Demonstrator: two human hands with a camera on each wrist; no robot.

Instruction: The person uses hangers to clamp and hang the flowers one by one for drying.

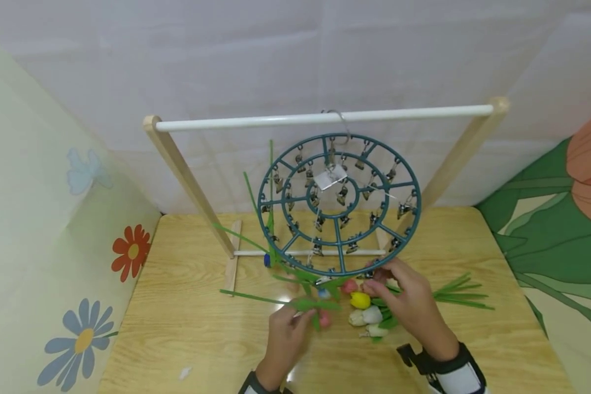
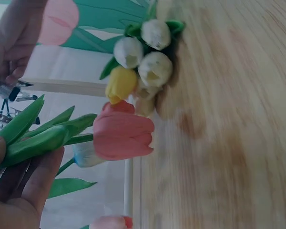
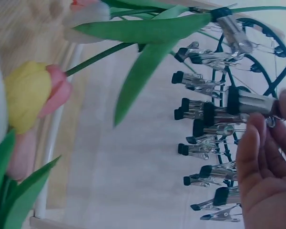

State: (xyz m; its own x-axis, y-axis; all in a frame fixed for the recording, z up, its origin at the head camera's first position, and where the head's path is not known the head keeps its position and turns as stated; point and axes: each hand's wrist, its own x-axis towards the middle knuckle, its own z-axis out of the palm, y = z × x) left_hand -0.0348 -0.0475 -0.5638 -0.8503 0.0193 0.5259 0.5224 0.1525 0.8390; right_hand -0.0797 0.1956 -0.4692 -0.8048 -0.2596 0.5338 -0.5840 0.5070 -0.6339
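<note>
A teal round clip hanger point(image 1: 339, 205) hangs from a white rod point(image 1: 325, 117), with several metal clips under its rings. My left hand point(image 1: 301, 316) grips the green stem and leaves point(image 2: 35, 136) of a pink tulip point(image 2: 123, 136) just above the table, below the hanger's front rim. My right hand point(image 1: 377, 280) reaches up to that rim and pinches a metal clip point(image 3: 250, 102) between thumb and fingers. A bunch of tulips lies on the table under my right hand, among them a yellow one point(image 1: 360, 300) and white ones point(image 1: 372, 315). One green stem point(image 3: 148, 28) is held in a clip on the hanger.
The rod sits on a wooden rack point(image 1: 189, 183) whose feet stand on a wooden table point(image 1: 187, 334). Loose green stems point(image 1: 460, 295) stick out to the right of the bunch. Walls with painted flowers close in the left and right sides.
</note>
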